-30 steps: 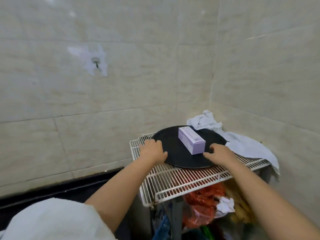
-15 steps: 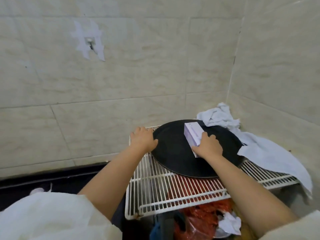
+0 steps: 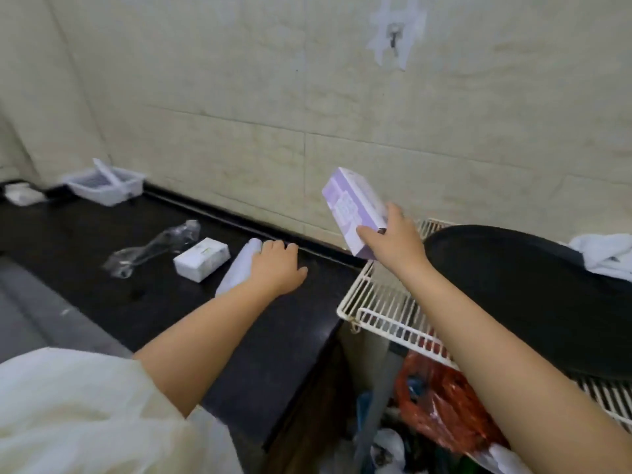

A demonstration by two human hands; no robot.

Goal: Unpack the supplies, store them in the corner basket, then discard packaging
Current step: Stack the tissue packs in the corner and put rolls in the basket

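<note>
Purple box in right hand, airborne beside wire rack edge.

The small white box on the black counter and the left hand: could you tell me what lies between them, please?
In the head view, a pale lilac tube lies between the small white box and the left hand, whose fingers rest on the tube.
</note>
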